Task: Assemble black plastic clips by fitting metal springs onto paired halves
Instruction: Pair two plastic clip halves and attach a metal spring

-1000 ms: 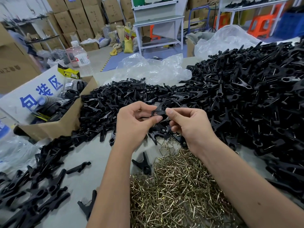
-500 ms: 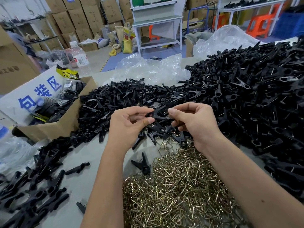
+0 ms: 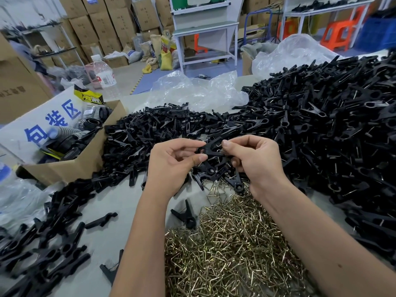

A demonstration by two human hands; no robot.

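Note:
Both hands hold one black plastic clip [image 3: 211, 147] above the table's middle. My left hand [image 3: 171, 163] pinches its left end between thumb and forefinger. My right hand [image 3: 255, 161] pinches its right, forked end, where a thin metal spring wire shows by the fingertips. A heap of brass-coloured metal springs [image 3: 231, 249] lies under my forearms. Loose black clip halves [image 3: 162, 129] are piled behind the hands, with more [image 3: 42, 249] at the lower left. A very large heap of black clips [image 3: 334, 125] fills the right side.
An open cardboard box [image 3: 70, 166] with a white sign and dark parts stands at the left. Crumpled clear plastic bags [image 3: 199, 93] lie behind the piles. A single assembled clip [image 3: 186, 215] and a loose half [image 3: 100, 220] lie on the grey table [image 3: 120, 202].
Both hands stay together on the same clip. The clip has turned slightly between the fingers, and its forked end now points up to the right.

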